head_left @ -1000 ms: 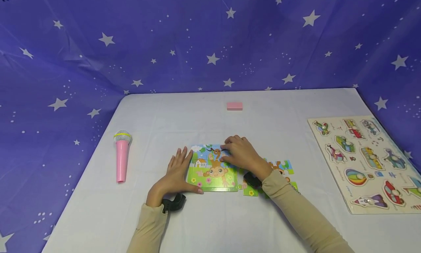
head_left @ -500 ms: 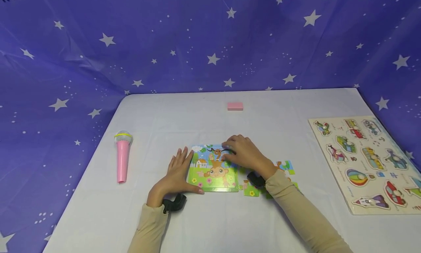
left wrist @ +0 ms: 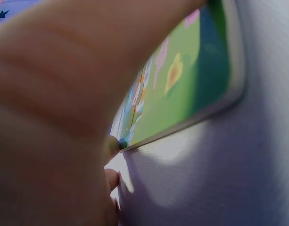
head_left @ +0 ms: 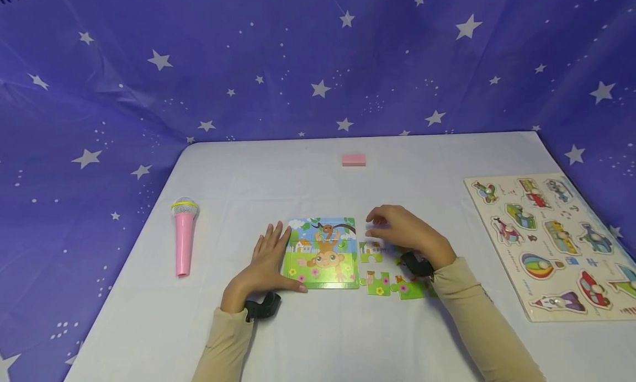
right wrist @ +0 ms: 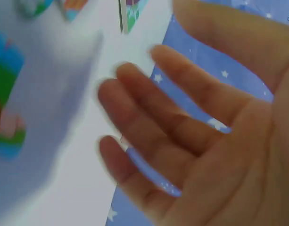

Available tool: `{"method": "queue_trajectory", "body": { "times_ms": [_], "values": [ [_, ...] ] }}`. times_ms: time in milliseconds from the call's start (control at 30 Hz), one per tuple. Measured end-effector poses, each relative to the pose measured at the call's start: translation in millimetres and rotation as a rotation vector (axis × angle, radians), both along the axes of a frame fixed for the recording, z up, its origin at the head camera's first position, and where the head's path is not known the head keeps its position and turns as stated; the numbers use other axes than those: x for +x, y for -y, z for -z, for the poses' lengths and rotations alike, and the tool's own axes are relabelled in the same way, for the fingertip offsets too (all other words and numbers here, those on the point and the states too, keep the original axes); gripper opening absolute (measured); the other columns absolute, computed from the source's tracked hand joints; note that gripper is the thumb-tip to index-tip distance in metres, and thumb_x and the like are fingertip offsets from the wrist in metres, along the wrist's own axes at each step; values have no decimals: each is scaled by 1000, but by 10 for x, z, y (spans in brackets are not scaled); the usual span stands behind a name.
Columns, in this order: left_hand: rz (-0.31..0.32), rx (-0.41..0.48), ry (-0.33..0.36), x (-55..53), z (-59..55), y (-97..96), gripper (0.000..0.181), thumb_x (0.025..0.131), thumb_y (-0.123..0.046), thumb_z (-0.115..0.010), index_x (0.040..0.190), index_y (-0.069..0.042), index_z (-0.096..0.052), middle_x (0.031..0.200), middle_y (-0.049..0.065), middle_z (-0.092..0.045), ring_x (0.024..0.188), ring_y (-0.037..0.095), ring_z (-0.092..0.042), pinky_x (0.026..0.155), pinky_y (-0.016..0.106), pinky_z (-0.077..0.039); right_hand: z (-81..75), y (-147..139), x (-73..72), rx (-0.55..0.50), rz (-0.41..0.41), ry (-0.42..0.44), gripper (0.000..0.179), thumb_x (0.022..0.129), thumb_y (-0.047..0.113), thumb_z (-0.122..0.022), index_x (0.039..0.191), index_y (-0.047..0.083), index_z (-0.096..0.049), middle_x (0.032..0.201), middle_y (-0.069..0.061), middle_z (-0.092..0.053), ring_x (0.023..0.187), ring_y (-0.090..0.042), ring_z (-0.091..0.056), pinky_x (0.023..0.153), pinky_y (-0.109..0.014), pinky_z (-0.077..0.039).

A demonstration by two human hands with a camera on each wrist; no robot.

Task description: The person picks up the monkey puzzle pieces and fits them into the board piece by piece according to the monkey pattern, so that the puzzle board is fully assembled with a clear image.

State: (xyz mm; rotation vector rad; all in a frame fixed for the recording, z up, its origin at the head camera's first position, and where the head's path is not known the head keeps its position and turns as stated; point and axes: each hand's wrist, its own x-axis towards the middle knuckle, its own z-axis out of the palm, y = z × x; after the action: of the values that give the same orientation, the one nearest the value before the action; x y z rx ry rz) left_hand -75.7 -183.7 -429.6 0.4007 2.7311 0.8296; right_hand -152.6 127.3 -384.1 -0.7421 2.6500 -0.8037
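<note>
Left hand, fingers spread, touches the monkey puzzle at its left edge; right hand, fingers parted, hovers over counter past its right.

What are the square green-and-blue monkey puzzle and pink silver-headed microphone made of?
The monkey puzzle: seemingly cardboard or thin wood, smoothly printed; its pale edge fits either. The microphone: probably plastic, given its smooth, evenly pink handle; the grainy head could be metal mesh.
</note>
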Motion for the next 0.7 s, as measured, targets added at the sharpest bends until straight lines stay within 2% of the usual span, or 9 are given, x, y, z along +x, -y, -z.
{"method": "queue_trajectory", "body": {
  "times_ms": [133,367,500,700],
  "values": [
    [-4,-13,2,2,-14,6,130,51,-56,-81,147,-9,-7,154,12,6,141,32,13,112,52,6,-7,-120,24,41,-6,38,30,82,24,-66,104,3,-63,91,-5,-64,84,-16,-57,77,-35,-49],
    [-7,-17,6,4,-22,5,130,51,-56,-81,147,-9,-6,154,12,7,141,31,13,112,51,7,40,-214,122,71,25,100,34,78,23,-70,107,5,-62,96,-7,-61,86,-17,-56,79,-35,-49],
    [-4,-14,7,3,-13,0,130,51,-56,-80,147,-10,-6,154,12,7,141,31,13,112,51,7,88,-212,214,91,21,39,38,74,25,-74,106,9,-63,98,-5,-58,84,-17,-52,75,-32,-45],
    [2,-19,0,3,5,-3,130,51,-56,-80,147,-9,-6,154,12,7,141,32,13,112,52,6,197,-197,352,95,6,-94,35,72,31,-75,102,16,-63,102,-4,-52,92,-21,-48,81,-40,-41]
  ]
}}
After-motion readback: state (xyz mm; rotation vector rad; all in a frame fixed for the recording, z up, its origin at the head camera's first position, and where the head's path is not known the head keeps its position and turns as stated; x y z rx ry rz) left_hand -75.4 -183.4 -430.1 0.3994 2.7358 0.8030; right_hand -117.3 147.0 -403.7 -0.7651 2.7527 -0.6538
